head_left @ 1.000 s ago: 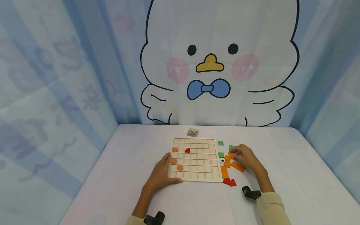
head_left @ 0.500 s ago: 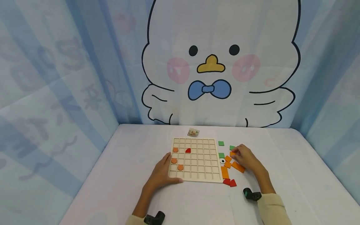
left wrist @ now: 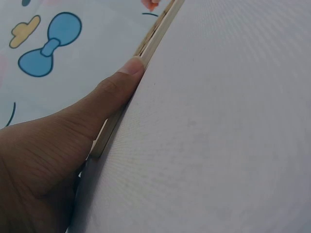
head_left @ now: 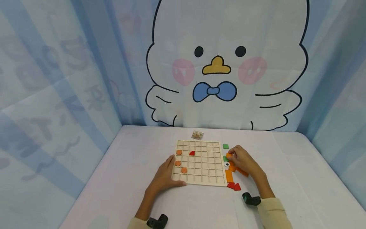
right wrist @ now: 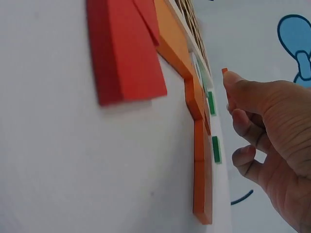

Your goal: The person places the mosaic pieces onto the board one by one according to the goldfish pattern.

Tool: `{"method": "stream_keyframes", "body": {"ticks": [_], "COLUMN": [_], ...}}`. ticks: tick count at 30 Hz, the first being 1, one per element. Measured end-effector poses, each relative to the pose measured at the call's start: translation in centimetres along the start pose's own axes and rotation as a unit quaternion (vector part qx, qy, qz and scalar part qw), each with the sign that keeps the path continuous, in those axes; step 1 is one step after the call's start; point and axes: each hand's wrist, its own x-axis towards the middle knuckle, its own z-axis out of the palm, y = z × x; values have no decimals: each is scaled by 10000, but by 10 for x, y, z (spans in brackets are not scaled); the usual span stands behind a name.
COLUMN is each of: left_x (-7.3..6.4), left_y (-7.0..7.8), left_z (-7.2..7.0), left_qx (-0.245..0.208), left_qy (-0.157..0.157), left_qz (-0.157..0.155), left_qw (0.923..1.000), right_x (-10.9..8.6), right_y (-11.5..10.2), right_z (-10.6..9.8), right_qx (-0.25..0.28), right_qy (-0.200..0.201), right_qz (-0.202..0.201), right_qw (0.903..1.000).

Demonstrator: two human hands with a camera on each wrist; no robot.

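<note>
My left hand (head_left: 163, 176) holds the near-left corner of a pale wooden grid board (head_left: 206, 182), fingers along its left side. In the left wrist view the thumb (left wrist: 112, 94) presses on the board's edge (left wrist: 160, 36). My right hand (head_left: 245, 160) pinches a small orange tile (right wrist: 224, 71), raised above the table beside the board's right edge. Three orange discs (head_left: 184, 170) and a red quarter-round tile (head_left: 192, 153) sit in the grid. Beneath the right hand lie more orange tiles (head_left: 229, 176), partly hidden by it.
Right of the board are green tiles (head_left: 226, 146), an eye-patterned tile (head_left: 227, 164) and two red tiles (head_left: 237, 187). A small patterned card or packet (head_left: 197, 135) lies behind the board. A printed curtain (head_left: 131, 79) surrounds the table (head_left: 137, 152).
My right hand has lifted the orange tile from the pile's far side and moved left toward the board. My left hand stays at the board's corner.
</note>
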Motion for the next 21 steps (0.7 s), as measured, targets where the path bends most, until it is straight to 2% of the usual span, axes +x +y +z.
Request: {"method": "stream_keyframes", "body": {"ticks": [7, 13, 21], "left_x": [0, 1, 1], "left_y": [-1, -1, -2], "left_z": [0, -1, -1], "left_qx": [9, 18, 48], "left_qy": [-51, 2, -81], "left_qz": [17, -2, -36], "left_qw": [10000, 10000, 9999], "right_x": [5, 18, 32], "right_y": [-24, -44, -64], "right_z": [9, 18, 38], "right_qx": [173, 62, 158], "right_qy": [-34, -26, -270], "right_qz": [-353, -801, -1103], "right_qw": [9992, 9968, 9934]}}
